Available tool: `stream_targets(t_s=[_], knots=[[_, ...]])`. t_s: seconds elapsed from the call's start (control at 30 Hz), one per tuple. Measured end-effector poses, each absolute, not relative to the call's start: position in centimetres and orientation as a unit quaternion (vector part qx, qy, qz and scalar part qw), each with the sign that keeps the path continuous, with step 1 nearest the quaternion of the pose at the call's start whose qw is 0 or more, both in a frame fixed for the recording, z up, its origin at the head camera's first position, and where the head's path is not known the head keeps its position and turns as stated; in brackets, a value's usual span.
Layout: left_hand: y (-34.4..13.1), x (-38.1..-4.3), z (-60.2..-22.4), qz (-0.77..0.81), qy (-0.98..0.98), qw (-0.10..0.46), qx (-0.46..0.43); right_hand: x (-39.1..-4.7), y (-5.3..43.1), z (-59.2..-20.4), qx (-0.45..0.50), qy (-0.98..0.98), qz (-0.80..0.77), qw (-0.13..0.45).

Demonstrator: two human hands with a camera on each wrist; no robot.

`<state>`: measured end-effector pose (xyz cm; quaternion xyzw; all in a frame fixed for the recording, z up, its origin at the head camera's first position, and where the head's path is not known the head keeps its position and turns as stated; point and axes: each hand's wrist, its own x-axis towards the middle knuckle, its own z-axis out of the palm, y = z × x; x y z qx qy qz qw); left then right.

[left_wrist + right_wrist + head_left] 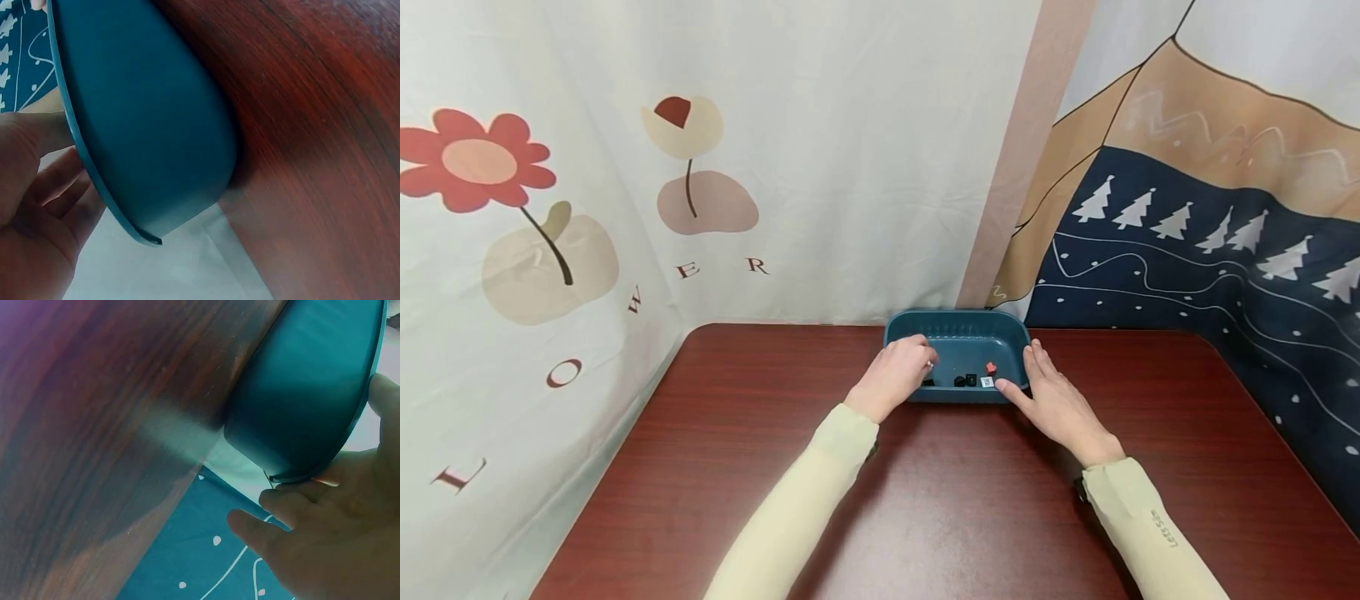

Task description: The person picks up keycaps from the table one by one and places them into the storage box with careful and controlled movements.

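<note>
A dark teal plastic basin [955, 395] stands at the table's far edge. Small pieces lie in its front part: a red one [991, 367], a white one with a dark mark [987, 382] and black ones [972, 380]. My left hand [895, 373] reaches over the basin's left end, its fingers bent down inside; I cannot tell whether they pinch a piece. In the left wrist view, the wall [150, 119] hides those fingertips. My right hand [1060, 408] rests at the right end, thumb at the front rim and straight fingers along the outside, also seen in the right wrist view.
The reddish-brown wooden table [940, 500] extends in front of the basin and to both sides. Behind it hangs a pale curtain [850, 167] with flowers and letters. To the right is a dark blue cloth [1120, 267] with white trees.
</note>
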<state>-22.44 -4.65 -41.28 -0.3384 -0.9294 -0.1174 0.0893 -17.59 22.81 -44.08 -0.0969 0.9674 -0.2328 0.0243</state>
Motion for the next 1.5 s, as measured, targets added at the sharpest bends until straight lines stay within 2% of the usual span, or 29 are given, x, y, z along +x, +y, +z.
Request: stream_targets(t_s=[0.3,0.7,1.0,1.33,1.5], knots=[[-4.4,-23.0,-41.5,-0.127,-0.941,0.029,-0.312,-17.5,22.8,-44.1,-0.096,0.967,-0.235,0.025],[-5.1,-23.3,-41.7,-0.138,-0.941,-0.007,-0.308,-17.5,22.4,-44.2,-0.103,0.965,-0.238,0.025],[-6.1,-22.6,-41.1,-0.171,-0.932,0.042,-0.316,-17.6,22.4,-44.1,-0.102,0.966,-0.234,0.027],[-7.5,-21.0,-40.8,-0.157,-0.93,0.142,-0.299,-18.1,22.6,-44.1,-0.111,0.966,-0.231,0.029],[-8.4,-20.0,-40.6,-0.167,-0.929,0.167,-0.284,-18.2,22.8,-44.0,-0.109,0.967,-0.228,0.034]])
